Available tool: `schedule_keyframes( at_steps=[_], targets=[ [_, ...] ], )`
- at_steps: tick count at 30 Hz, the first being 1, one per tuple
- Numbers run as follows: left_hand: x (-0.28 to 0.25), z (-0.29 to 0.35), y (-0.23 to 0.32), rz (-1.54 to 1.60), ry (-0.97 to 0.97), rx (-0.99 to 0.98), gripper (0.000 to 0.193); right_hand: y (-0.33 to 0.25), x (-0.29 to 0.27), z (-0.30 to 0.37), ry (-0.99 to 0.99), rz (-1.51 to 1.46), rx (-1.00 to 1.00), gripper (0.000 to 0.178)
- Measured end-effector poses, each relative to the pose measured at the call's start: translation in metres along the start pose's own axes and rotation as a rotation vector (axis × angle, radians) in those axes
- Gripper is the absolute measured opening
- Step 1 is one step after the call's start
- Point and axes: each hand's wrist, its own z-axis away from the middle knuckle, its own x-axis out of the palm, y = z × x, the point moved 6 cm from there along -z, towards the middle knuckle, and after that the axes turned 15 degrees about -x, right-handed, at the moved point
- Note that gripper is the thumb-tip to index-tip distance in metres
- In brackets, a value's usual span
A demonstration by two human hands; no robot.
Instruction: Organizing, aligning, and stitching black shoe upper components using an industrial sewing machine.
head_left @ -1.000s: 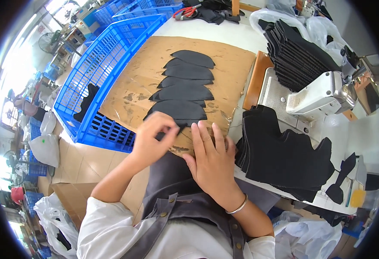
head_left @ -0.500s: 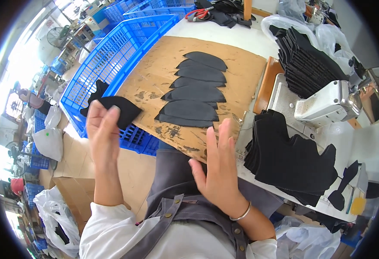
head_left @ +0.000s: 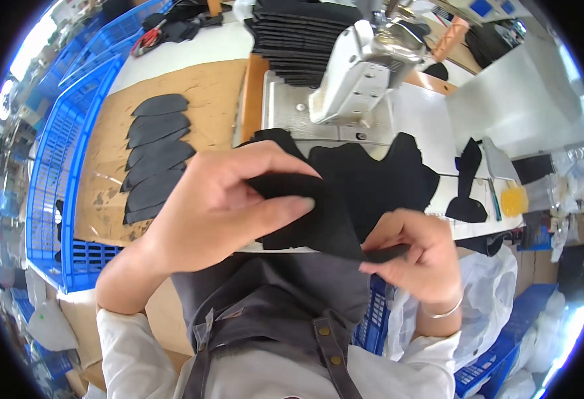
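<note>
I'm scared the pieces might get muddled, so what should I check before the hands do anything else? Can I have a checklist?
1. Left hand has black cloth in its fingers: ok.
2. Right hand is pinching black cloth too: ok.
3. Only one layer is being held: cannot tell, the hands hide too much.
4. The black cloth is lying flat: not ok, it is lifted and bent.
5. Both hands are apart from the sewing machine: ok.
6. The curved dark pieces are lined up on the cardboard: ok, in an overlapping column.
</note>
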Motion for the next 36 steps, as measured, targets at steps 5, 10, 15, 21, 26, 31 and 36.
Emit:
schedule_keyframes(
  at_steps=[5, 10, 15, 21, 26, 31, 36],
  targets=[
    [0.022, -0.034, -0.020, -0.033, -0.153, -0.012, 0.015, 0.010, -0.040, -0.003, -0.086, 0.166, 0.134, 0.018],
    [0.050, -0.015, -0.036, -0.197, -0.270, -0.188, 0.020, 0.017, -0.051, -0.015, -0.150, 0.266, 0.110, 0.022],
    [0.038, -0.024, -0.044, -0.198, -0.186, -0.136, 0.018, 0.016, -0.049, -0.020, -0.169, 0.372, 0.072, 0.025],
    [0.023, -0.045, -0.022, -0.387, -0.054, -0.201, 0.024, 0.024, -0.049, -0.016, -0.085, 0.401, 0.224, 0.029],
    [0.024, -0.048, -0.023, -0.480, -0.024, -0.060, 0.031, 0.024, -0.046, -0.020, -0.069, 0.481, 0.073, 0.038],
    [0.022, -0.049, -0.016, -0.566, -0.018, -0.112, 0.032, 0.021, -0.043, -0.023, -0.105, 0.589, 0.018, 0.042],
    [0.022, -0.053, -0.023, -0.538, -0.026, -0.055, 0.032, 0.021, -0.041, -0.024, -0.073, 0.506, 0.028, 0.033]
  ],
)
